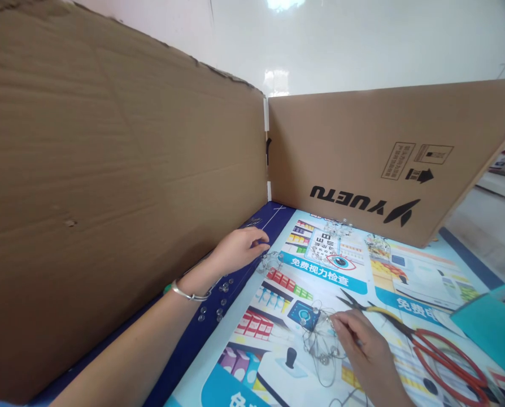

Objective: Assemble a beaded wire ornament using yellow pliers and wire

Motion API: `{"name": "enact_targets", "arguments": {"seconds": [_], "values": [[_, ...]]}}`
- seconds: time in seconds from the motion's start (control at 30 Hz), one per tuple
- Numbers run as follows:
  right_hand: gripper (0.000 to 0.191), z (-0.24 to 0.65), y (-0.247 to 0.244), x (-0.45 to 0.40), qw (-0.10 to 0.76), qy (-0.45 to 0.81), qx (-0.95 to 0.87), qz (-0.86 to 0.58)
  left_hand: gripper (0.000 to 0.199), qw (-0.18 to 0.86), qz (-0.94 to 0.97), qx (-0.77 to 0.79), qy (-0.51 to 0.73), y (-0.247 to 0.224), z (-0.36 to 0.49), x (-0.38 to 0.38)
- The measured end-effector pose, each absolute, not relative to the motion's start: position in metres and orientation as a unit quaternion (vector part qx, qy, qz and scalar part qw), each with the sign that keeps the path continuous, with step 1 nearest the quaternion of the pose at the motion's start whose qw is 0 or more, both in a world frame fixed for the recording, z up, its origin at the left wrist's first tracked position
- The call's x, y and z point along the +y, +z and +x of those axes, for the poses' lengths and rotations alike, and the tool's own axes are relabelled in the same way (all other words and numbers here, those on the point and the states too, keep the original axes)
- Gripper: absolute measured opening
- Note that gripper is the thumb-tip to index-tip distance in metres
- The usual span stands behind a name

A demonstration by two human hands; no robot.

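Observation:
My right hand pinches at a tangle of thin wire strung with small clear beads, which lies on a printed mat. Just right of that hand rest black-tipped needle-nose pliers with yellow-and-black grips, and beyond them a red-handled tool. My left hand is curled at the mat's dark blue border, close to a smaller wire cluster. Whatever its fingers might hold is hidden. Loose clear beads are scattered on the border below my left wrist.
A large brown cardboard panel stands along the left, and a second one printed YUETU stands at the back right. More wire clusters lie near its foot. A teal sheet sticks in at the right edge, beside a pale floor.

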State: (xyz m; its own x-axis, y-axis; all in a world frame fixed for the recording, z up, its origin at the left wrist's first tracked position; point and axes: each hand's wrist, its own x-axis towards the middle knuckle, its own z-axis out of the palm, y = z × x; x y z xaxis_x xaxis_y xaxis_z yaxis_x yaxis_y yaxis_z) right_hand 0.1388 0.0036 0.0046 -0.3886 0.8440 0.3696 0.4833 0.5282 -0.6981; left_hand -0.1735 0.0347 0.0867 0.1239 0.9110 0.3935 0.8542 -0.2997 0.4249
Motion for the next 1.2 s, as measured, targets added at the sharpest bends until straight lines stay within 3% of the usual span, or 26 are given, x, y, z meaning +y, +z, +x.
{"name": "enact_targets", "arguments": {"seconds": [0.2,0.7,0.93,1.2], "values": [[0.02,0.14,0.003,0.004,0.361,0.251,-0.79,-0.428,0.02,0.154,0.772,0.547,0.284,0.087,-0.143,0.023],[0.021,0.141,0.004,0.002,0.361,0.265,-0.777,-0.443,0.015,0.342,0.749,0.483,0.297,0.031,-0.074,0.016],[0.017,0.142,0.003,0.002,0.359,0.258,-0.777,-0.448,0.013,0.358,0.759,0.466,0.281,0.027,-0.072,0.016],[0.014,0.141,-0.005,0.002,0.357,0.185,-0.832,-0.382,0.007,0.272,0.845,0.394,0.237,0.032,-0.071,0.009]]}}
